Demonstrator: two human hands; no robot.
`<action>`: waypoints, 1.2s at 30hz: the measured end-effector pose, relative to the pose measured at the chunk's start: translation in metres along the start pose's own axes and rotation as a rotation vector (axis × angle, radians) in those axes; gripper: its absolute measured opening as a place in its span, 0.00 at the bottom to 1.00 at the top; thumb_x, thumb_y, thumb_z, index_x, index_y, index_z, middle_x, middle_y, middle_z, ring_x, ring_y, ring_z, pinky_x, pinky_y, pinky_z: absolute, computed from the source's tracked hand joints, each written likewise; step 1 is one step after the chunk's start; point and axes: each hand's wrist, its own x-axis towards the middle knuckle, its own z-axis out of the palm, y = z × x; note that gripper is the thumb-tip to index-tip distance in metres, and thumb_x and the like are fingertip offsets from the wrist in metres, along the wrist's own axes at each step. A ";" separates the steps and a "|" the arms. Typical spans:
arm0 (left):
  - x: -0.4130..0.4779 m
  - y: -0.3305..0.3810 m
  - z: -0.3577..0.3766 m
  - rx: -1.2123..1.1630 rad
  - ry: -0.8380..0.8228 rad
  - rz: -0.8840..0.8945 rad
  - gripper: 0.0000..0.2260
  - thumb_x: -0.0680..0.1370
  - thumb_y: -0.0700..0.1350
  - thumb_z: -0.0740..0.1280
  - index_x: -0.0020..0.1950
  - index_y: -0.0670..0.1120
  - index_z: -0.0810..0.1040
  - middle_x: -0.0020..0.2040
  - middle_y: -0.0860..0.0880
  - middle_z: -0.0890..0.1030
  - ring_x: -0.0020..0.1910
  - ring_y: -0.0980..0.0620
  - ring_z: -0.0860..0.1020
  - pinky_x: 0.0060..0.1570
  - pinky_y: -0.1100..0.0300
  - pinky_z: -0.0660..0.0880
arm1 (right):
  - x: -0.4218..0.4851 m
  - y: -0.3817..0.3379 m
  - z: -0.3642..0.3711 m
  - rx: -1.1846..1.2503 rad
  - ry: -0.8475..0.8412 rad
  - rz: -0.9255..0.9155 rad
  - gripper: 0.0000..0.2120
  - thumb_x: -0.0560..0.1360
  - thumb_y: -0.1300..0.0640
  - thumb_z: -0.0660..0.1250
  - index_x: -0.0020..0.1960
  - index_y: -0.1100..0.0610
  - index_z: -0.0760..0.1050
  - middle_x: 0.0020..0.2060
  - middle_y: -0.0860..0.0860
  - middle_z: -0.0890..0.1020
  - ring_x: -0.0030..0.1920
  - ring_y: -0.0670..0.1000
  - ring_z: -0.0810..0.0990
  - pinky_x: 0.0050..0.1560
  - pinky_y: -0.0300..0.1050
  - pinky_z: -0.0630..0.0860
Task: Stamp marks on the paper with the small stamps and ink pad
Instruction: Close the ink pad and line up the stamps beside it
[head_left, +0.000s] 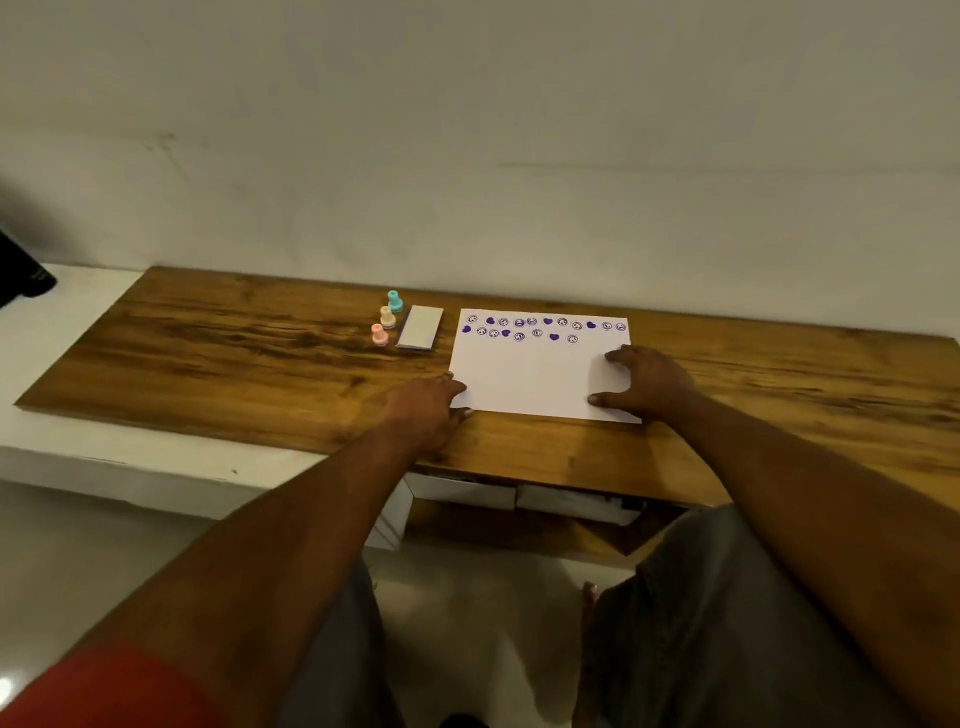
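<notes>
A white paper lies on the wooden table, with two rows of purple hearts and round face marks along its far edge. My left hand rests at the paper's near left corner, fingertips touching its edge. My right hand lies flat on the paper's right side, fingers spread. Left of the paper stands a white closed ink pad. Beside it stand three small stamps in a line: teal, cream and pink. Neither hand holds a stamp.
The table butts against a pale wall. A white ledge runs off to the left with a dark object on it. White boxes sit under the tabletop. My knees are below the table's front edge.
</notes>
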 end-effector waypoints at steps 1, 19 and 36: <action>0.000 0.001 -0.001 0.004 -0.003 -0.003 0.28 0.83 0.65 0.60 0.81 0.57 0.65 0.82 0.52 0.64 0.77 0.45 0.68 0.72 0.47 0.69 | -0.002 -0.002 0.000 0.012 -0.002 0.004 0.46 0.69 0.29 0.72 0.79 0.52 0.66 0.78 0.52 0.68 0.76 0.56 0.68 0.73 0.52 0.67; -0.004 0.005 0.000 0.047 -0.089 0.002 0.33 0.83 0.64 0.60 0.84 0.52 0.57 0.85 0.49 0.57 0.79 0.43 0.65 0.72 0.44 0.70 | -0.009 -0.014 -0.006 0.046 -0.039 0.032 0.47 0.68 0.34 0.77 0.79 0.54 0.66 0.77 0.54 0.69 0.74 0.56 0.69 0.71 0.52 0.69; -0.010 -0.003 -0.005 -0.078 -0.079 0.070 0.32 0.85 0.63 0.58 0.86 0.52 0.53 0.86 0.50 0.51 0.82 0.44 0.58 0.77 0.44 0.64 | -0.010 -0.019 -0.005 0.124 0.288 0.018 0.35 0.71 0.36 0.75 0.73 0.51 0.74 0.71 0.53 0.75 0.69 0.57 0.75 0.65 0.55 0.75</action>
